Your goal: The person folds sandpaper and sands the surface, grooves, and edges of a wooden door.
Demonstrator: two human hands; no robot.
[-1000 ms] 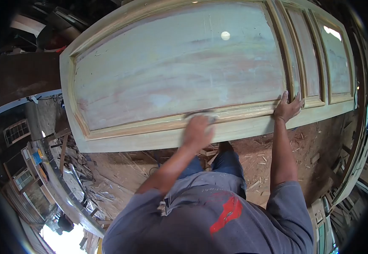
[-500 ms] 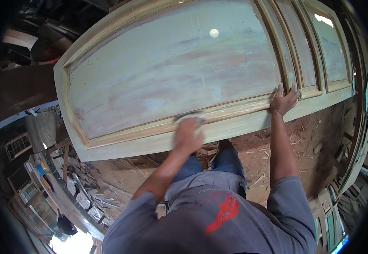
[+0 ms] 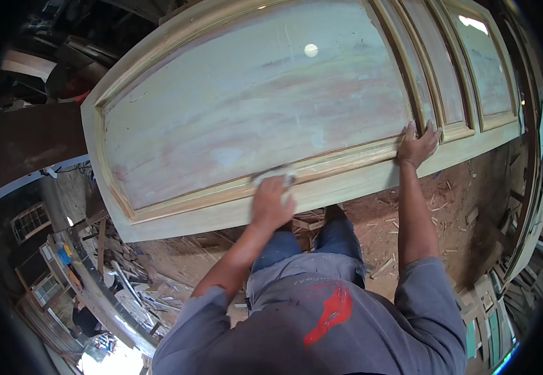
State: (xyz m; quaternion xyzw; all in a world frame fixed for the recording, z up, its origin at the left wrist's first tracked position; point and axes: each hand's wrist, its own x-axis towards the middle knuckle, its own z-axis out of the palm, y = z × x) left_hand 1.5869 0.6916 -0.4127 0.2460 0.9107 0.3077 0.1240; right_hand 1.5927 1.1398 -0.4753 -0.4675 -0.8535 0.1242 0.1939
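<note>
A large pale wooden door with raised mouldings lies in front of me. My left hand is on the long near moulding, its fingers closed over a small pale piece of sandpaper. Motion smears this piece, and much of it is hidden beneath the fingers. Farther right, my right hand rests with fingers spread on the door's near edge, by the corner where the crosswise mouldings meet the long one. Nothing is held in it. Pinkish and whitish smears cover the door's panels.
Wood scraps and shavings litter the brown floor. Boards lean along the right side. At the left stand a dark brown surface and a long curved ledge, with piled scraps beside it. A person in dark clothing is at the lower left.
My left hand has shifted slightly left and down in view, still at the moulding with the sandpaper. My right hand keeps its place on the door. The view has tilted slightly.
</note>
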